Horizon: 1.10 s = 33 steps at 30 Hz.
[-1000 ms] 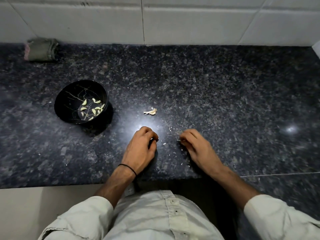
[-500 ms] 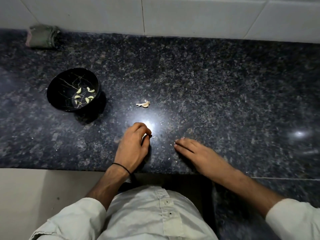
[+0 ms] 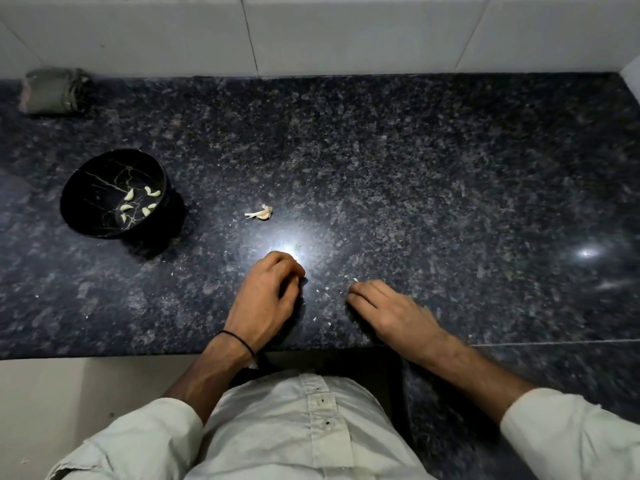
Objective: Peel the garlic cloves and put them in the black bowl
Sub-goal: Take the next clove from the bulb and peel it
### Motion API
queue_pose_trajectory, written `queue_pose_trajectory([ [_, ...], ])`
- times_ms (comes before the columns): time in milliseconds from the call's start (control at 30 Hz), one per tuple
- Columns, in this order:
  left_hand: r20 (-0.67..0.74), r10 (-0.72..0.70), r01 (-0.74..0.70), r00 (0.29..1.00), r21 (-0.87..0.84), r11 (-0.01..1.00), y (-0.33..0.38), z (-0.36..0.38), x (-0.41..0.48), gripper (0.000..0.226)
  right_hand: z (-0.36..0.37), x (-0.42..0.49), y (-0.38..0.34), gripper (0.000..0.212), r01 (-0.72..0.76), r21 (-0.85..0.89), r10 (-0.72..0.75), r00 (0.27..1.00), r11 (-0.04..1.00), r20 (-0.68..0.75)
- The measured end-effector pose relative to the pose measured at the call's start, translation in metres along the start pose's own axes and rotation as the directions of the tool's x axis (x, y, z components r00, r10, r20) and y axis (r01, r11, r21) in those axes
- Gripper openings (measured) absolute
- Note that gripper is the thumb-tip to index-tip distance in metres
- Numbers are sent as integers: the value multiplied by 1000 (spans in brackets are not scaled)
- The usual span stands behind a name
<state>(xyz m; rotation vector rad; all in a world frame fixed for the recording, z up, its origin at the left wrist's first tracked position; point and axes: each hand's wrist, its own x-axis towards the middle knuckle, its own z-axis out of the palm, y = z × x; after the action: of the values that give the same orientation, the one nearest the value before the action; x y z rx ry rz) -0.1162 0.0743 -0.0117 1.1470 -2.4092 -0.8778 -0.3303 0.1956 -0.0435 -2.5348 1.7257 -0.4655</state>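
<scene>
Head – garlic clove (image 3: 260, 213) beyond left fingers (image 3: 284, 262)

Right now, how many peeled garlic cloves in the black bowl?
6 peeled cloves, all in the black bowl, bunched toward its right side; a seventh may hide among them.

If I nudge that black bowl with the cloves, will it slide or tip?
Likely slides: the black bowl sits on a glossy counter. Tipping seems unlikely; it looks wide. Probably light, holding only a few peeled cloves.
</scene>
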Motion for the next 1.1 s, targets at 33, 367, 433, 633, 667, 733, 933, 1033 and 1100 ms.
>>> queue_pose_trajectory([
  [33, 2, 4, -4, 1000, -3, 1000, 0, 0, 1, 14, 1, 1, -3, 23, -56, 38, 57, 998, 998, -23],
  [367, -11, 0, -1, 1000, -94, 996, 5, 8, 4, 15, -19, 26, -7, 16, -268, 915, 873, 306, -303, 379],
  [433, -5, 18, -18, 1000, -103, 994, 8, 9, 4, 15, -22, 28, -11, 16, -152, 906, 859, 291, -394, 422],
  [633, 34, 111, -102, 993, -201, 974, 18, 14, 23, 15, -32, 28, -33, 14, 129, 842, 843, 215, -524, 492],
  [667, 54, 144, -128, 988, -226, 966, 24, 19, 28, 14, -37, 23, -38, 14, 188, 838, 856, 183, -513, 483],
  [733, 74, 199, -173, 977, -266, 948, 33, 26, 35, 13, -42, 16, -51, 15, 295, 824, 874, 117, -483, 471],
  [933, 298, 513, -341, 805, -474, 812, 77, 69, 37, 14, -58, -29, -105, 17, 469, 851, 899, -228, -235, 374],
  [1033, 425, 681, -422, 596, -556, 716, 103, 91, 15, 14, -60, -56, -152, 19, 524, 850, 843, -430, -56, 322],
  [1100, 450, 769, -458, 455, -622, 635, 120, 99, -12, 14, -56, -73, -188, 28, 549, 835, 786, -536, 47, 308],
])
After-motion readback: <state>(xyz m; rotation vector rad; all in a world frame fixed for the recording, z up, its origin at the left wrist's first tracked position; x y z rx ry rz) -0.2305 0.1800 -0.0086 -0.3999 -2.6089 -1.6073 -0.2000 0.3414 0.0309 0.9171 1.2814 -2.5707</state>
